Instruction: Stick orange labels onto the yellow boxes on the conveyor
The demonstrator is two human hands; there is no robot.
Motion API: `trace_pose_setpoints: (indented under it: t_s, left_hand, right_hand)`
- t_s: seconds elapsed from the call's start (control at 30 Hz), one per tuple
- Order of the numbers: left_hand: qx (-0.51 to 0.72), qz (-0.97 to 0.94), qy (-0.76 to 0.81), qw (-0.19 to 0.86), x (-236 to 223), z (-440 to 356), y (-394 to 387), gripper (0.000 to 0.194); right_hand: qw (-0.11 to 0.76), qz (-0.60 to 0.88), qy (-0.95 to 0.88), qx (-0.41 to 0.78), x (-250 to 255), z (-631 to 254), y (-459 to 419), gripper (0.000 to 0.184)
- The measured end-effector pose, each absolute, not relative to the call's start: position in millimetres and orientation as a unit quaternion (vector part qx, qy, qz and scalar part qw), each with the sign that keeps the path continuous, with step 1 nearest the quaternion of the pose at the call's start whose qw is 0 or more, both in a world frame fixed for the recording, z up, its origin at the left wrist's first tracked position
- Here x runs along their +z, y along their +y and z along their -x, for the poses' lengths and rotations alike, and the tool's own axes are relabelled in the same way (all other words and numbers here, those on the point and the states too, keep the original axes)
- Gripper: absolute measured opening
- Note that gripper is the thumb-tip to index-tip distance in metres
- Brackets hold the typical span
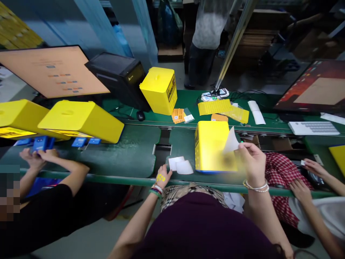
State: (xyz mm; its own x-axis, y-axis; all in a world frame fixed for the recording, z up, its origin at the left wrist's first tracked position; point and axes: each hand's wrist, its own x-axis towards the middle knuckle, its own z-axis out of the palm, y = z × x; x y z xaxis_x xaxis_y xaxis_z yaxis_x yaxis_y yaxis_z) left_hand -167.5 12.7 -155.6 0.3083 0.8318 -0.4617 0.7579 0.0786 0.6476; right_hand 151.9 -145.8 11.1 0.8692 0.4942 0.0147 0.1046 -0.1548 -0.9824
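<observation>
A yellow rectangular box (211, 145) lies on its side on the green conveyor belt (129, 151), with a blurred patch on its near face. My right hand (252, 162) grips a white paper sheet (231, 141) and holds it against the box's right end. My left hand (163, 176) rests at the belt's near edge, next to a few white paper pieces (180, 165). Several small yellow stickers (161, 177) cling to the back of that hand. It holds nothing I can see.
Co-workers' hands (35, 158) handle blue objects under yellow boxes (82, 120) at left; another person's hands (304, 187) sit at right. Behind the belt are yellow label sheets (214, 107), a yellow box (159, 90), monitors (320, 86) and a keyboard (314, 127).
</observation>
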Motion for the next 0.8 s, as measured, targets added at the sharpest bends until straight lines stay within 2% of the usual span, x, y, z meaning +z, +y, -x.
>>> trace_pose_setpoints:
  t_s: [0.07,0.13,0.2,0.27,0.37,0.5,0.57,0.7,0.8]
  left_hand:
    - [0.095,-0.679,0.544,0.484,-126,148,10,0.041]
    - [0.158,-0.627,0.456,0.612,-87,122,-1,0.044]
    - [0.183,-0.493,0.336,0.781,-47,96,-17,0.052]
    - [0.203,-0.381,0.269,0.861,-17,72,-29,0.053]
    - [0.259,-0.328,0.276,0.866,3,52,-33,0.046]
    - [0.250,-0.321,0.299,0.863,7,50,-30,0.043]
    - [0.230,-0.321,0.306,0.866,7,49,-30,0.042]
    - [0.181,-0.332,0.301,0.876,7,39,-29,0.039]
    - [0.184,-0.362,0.304,0.862,0,28,-24,0.040]
  right_hand:
    - [0.588,0.755,-0.259,0.128,14,-133,-140,0.025]
    - [0.540,0.761,-0.343,0.107,13,-107,-129,0.020]
    - [0.488,0.744,-0.443,0.111,9,-79,-119,0.017]
    - [0.448,0.704,-0.532,0.144,3,-59,-115,0.017]
    - [0.435,0.663,-0.575,0.203,-9,-58,-117,0.019]
    - [0.503,0.756,-0.385,0.168,-19,-99,-122,0.036]
    - [0.533,0.765,-0.306,0.196,-21,-122,-125,0.041]
    - [0.564,0.720,-0.266,0.305,-21,-150,-127,0.028]
    - [0.580,0.711,-0.246,0.313,-20,-159,-130,0.024]
